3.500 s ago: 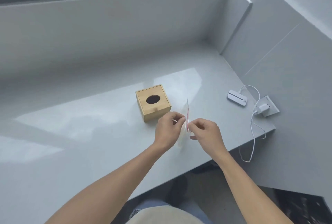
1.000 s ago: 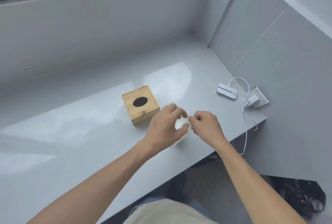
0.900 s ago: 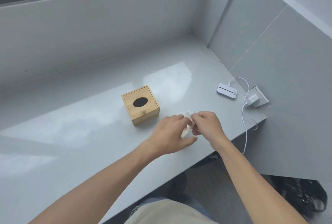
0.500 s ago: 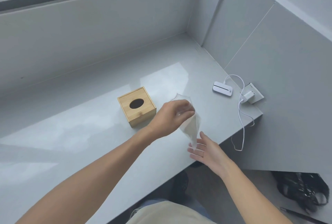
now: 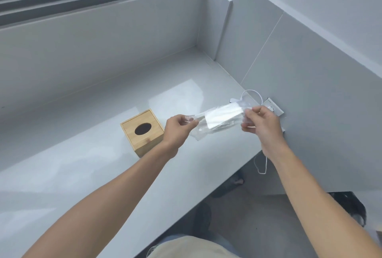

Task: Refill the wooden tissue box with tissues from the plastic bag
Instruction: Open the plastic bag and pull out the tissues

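My left hand [image 5: 177, 127] and right hand [image 5: 259, 122] each pinch an end of the bag [image 5: 219, 120], held up right of the box [image 5: 142, 131]. Thin, slippery film; tissues [image 5: 224, 116] inside are soft and light.

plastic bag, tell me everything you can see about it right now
The plastic bag is clear, thin and crinkled, stretched roughly level in the air above the grey counter, to the right of the wooden tissue box. A flat white stack of tissues shows through it. The left hand pinches one end and the right hand pinches the other. Nothing else touches it. Whether it is open cannot be told.
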